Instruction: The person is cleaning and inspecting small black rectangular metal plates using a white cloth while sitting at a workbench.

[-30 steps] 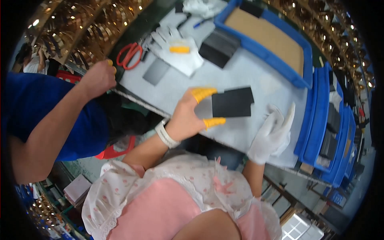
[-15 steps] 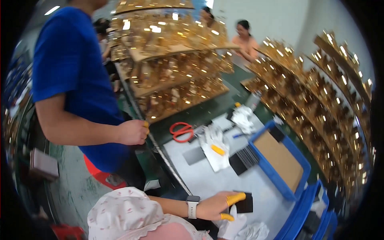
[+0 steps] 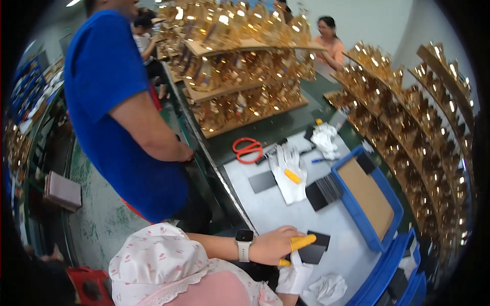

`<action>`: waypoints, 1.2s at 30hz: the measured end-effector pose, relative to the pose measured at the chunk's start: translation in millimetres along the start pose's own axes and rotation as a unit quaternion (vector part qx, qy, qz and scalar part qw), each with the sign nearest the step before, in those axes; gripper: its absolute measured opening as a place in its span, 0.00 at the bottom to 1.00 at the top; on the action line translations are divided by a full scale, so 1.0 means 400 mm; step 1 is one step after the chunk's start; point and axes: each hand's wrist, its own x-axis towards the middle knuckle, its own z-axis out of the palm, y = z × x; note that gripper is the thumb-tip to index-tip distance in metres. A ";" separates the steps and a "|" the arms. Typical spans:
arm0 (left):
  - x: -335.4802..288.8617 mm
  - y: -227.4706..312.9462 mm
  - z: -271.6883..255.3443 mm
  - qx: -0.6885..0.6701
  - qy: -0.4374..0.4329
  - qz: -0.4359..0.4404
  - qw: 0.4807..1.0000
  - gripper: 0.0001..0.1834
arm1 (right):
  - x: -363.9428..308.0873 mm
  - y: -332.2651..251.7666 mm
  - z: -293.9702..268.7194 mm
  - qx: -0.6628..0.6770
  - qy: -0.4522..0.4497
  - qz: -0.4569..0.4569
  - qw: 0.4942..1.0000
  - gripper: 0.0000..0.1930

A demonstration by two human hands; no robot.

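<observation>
The person's left hand (image 3: 271, 246), bare but for yellow finger sleeves, is clamped on thin dark rectangular plates (image 3: 312, 254), left of the near end of a long blue plastic tray (image 3: 357, 210) with a tan floor; one yellow finger lies across them. The white-gloved right hand (image 3: 296, 275) has a finger against their near left corner; whether it is closed on them cannot be told.

A shelved rack of shiny gold-coloured pieces (image 3: 247, 69) and a co-worker in a blue short-sleeved shirt (image 3: 115, 97) stand left of the tray. Just beside its left wall sits a row of black plates (image 3: 324, 193); further left lie a flat white fabric glove (image 3: 292, 194) bearing a loose yellow sleeve (image 3: 292, 176), and red-handled scissors (image 3: 249, 149).

The left hand partly covers the dark plates, hiding their number; the right palm and remaining fingers are hard to make out.
</observation>
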 end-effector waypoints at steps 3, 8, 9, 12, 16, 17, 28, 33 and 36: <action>-0.003 0.020 -0.009 -0.023 -0.012 0.005 1.000 0.53 | 0.002 -0.048 0.028 0.144 0.134 -0.003 0.980 0.29; -0.030 0.032 -0.043 -0.078 -0.027 -0.003 0.997 0.58 | 0.045 -0.011 -0.205 0.010 0.330 -0.113 0.937 0.29; -0.030 0.012 -0.051 -0.080 -0.023 -0.022 0.996 0.62 | 0.051 -0.058 -0.194 0.008 0.336 -0.121 0.934 0.28; -0.001 0.010 -0.057 -0.068 -0.011 -0.020 0.997 0.65 | 0.055 -0.155 -0.201 -0.535 0.255 -0.123 0.796 0.23; 0.049 -0.002 -0.051 -0.072 -0.015 0.030 0.997 0.65 | 0.071 -0.175 -0.057 -0.261 0.060 -0.079 0.960 0.25; 0.049 -0.014 -0.036 -0.073 -0.006 0.030 0.997 0.66 | 0.076 -0.164 -0.046 -0.262 0.065 -0.062 0.961 0.25; 0.019 -0.030 -0.002 0.076 0.090 0.042 0.992 0.46 | 0.070 -0.128 -0.071 -0.224 0.159 -0.164 0.947 0.20; 0.021 -0.038 -0.013 0.059 0.120 0.041 0.990 0.42 | 0.078 -0.166 -0.104 -0.176 0.225 -0.103 0.953 0.19; 0.023 -0.042 -0.023 0.071 0.123 0.043 0.989 0.42 | 0.080 -0.181 -0.111 -0.179 0.239 -0.099 0.949 0.20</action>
